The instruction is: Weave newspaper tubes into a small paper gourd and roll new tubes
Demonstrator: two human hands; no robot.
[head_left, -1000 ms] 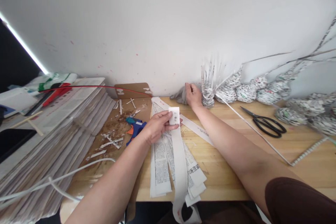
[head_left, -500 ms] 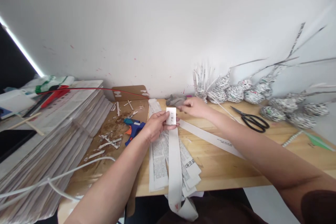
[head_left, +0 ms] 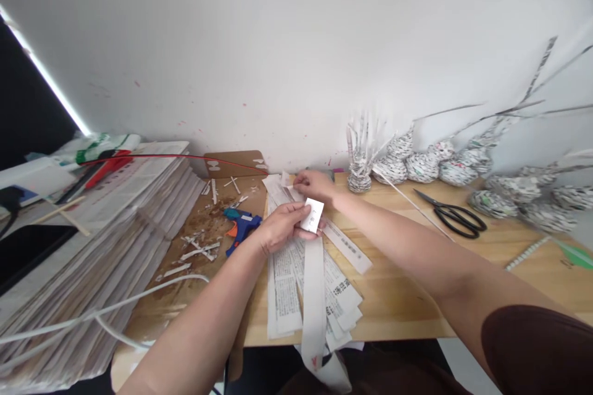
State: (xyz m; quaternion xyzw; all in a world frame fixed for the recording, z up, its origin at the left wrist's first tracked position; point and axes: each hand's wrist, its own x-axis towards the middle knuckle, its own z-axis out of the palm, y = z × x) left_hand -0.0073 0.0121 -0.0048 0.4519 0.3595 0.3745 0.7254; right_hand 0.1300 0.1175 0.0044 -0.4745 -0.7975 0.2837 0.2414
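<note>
My left hand (head_left: 287,225) is closed on a folded paper strip (head_left: 313,216), its small white square face with printed marks turned up. A long pale length of paper (head_left: 315,302) hangs from below that hand and curls over the table's front edge. Just beyond, my right hand (head_left: 315,186) has its fingers pinched at a pale strip end, partly hidden by the fingers. Another printed length (head_left: 348,248) slants out to the right from beneath my hands. Under both hands lies a fanned pile of newspaper strips (head_left: 283,296).
A blue glue gun (head_left: 241,229) and paper scraps (head_left: 199,250) lie left of the pile, beside a tall newspaper stack (head_left: 139,247). Black scissors (head_left: 454,215) rest at right. Woven paper gourd shapes (head_left: 421,165) line the wall. A white cable (head_left: 152,290) crosses the left side.
My right hand has moved left, from beside the grey cloth to the far end of the strip pile. The slanting strip at right now reaches less far out. My view has shifted slightly left.
</note>
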